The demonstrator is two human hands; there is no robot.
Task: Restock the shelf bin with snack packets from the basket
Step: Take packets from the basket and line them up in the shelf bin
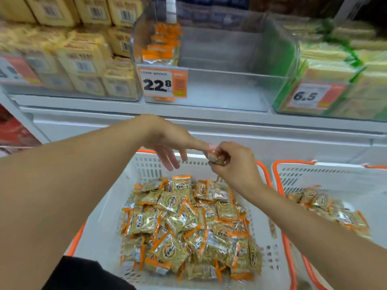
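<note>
Head view shows the right hand (234, 164) pinching one snack packet (216, 159) above the basket (150, 168), the left hand (167, 143) loose and touching it, and the shelf bin (219, 86) waiting straight ahead, higher up, near both hands.

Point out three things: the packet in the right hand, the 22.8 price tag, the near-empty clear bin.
packet (216, 158): head view, wrapper showing between the fingers.
right hand (234, 164): head view, back of hand.
price tag (162, 84): head view, printed digits.
clear bin (230, 88): head view, front wall.
</note>
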